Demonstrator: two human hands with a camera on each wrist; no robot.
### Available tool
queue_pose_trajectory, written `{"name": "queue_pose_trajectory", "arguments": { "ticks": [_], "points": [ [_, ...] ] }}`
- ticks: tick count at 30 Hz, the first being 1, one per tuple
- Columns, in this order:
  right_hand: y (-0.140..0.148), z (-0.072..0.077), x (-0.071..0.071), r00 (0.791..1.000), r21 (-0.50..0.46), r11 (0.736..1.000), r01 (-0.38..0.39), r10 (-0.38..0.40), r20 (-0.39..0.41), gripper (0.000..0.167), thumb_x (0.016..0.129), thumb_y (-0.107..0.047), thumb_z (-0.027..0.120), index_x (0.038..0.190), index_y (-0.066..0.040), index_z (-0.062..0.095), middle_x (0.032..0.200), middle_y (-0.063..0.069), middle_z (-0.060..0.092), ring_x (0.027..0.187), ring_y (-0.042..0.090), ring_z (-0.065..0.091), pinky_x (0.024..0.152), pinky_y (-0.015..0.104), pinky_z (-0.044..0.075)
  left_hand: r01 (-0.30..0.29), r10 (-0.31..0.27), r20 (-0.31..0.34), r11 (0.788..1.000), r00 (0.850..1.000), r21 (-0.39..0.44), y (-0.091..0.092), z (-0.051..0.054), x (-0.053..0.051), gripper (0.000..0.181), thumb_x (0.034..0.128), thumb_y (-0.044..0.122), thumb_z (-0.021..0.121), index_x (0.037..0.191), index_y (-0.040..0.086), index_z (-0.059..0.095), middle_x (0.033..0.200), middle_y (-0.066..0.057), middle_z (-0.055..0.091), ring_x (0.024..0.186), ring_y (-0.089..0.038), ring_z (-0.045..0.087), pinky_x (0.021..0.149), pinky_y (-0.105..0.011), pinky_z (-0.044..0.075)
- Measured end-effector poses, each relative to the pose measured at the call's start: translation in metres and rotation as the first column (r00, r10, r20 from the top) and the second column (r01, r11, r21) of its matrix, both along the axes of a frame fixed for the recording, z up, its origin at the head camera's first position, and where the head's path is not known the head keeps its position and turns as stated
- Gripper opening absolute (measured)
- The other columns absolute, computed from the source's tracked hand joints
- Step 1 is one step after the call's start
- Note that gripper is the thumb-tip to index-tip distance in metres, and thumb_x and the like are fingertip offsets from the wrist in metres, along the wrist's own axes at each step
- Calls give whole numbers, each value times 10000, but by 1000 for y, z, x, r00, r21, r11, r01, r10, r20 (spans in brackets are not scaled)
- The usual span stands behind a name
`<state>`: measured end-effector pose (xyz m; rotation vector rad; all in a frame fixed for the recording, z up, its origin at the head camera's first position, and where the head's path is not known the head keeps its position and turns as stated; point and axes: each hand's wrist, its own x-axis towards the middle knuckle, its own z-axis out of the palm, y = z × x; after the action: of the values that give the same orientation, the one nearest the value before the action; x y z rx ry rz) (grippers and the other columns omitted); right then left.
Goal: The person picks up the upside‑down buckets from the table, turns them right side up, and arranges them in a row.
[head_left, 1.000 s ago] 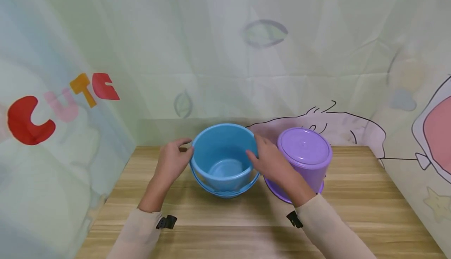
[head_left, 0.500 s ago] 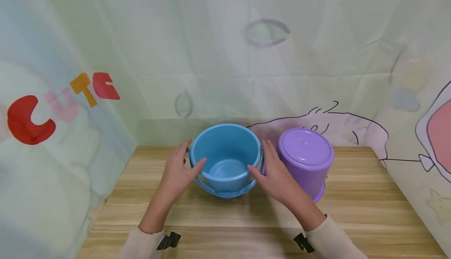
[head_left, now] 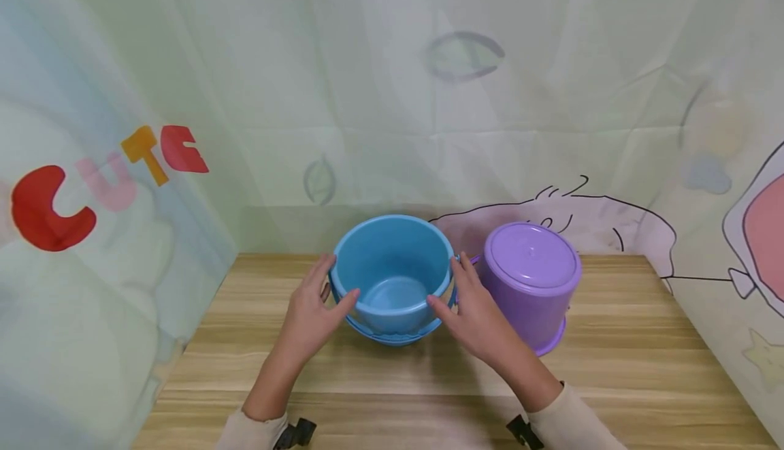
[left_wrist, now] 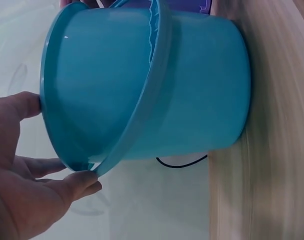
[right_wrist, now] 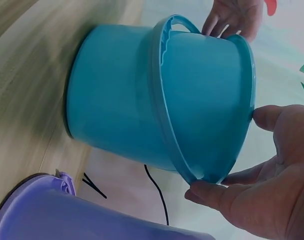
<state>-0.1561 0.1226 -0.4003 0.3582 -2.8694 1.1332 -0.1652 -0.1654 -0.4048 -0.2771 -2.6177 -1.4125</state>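
Note:
A blue bucket (head_left: 392, 314) stands upright on the wooden table, its mouth facing up and its inside bare. Its handle (left_wrist: 157, 100) hangs down along the near side. My left hand (head_left: 309, 317) is at the bucket's left side, thumb on the rim and fingertips by the handle's end. On the opposite side my right hand (head_left: 480, 317) touches the rim with its thumb, and its fingers lie near the other handle end (right_wrist: 192, 180). The fingers of both hands are fairly straight. Close to my right hand, a purple bucket (head_left: 533, 259) stands upside down.
Wood-grain table (head_left: 392, 416) lies under both buckets. A printed cloth (head_left: 367, 96) with cartoon figures and letters hangs behind and along both sides. The purple bucket stands just right of the blue one, with a narrow gap between them.
Both hands have come off the bucket's sides, shifted toward me with thumbs at the near rim, then closed in against it again. The blue bucket has stayed in place.

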Motion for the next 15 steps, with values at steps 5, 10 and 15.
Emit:
{"name": "queue_pose_trajectory", "arguments": {
  "ticks": [5, 10, 15],
  "points": [
    [-1, 3, 0, 1000, 40, 999, -5, 5, 4, 883, 1005, -470, 629, 1622, 14, 223, 1709, 237, 131, 1509, 467, 324, 1109, 637, 427, -2, 2, -3, 1000, 1000, -10, -1, -4, 1, 773, 964, 279, 743, 1564, -32, 369, 1667, -277, 238, 1505, -448, 343, 1100, -465, 439],
    [-1, 6, -4, 1000, 74, 997, -12, 12, -4, 881, 996, -474, 643, 1604, 37, 262, 1688, 270, 181, 1486, 489, 355, 1093, 642, 443, 4, -4, -28, 1000, 1000, 4, -2, -9, -1, 773, 964, 286, 744, 1564, -31, 372, 1666, -277, 238, 1502, -437, 350, 1099, -446, 438],
    [-1, 9, -8, 1000, 78, 997, -10, 11, -15, 871, 994, -462, 651, 1587, 61, 286, 1672, 295, 207, 1478, 500, 363, 1111, 645, 425, 32, -31, -48, 999, 998, 26, -5, -12, -6, 771, 973, 296, 734, 1573, -17, 365, 1674, -267, 226, 1501, -438, 350, 1103, -437, 425]
  ]
}}
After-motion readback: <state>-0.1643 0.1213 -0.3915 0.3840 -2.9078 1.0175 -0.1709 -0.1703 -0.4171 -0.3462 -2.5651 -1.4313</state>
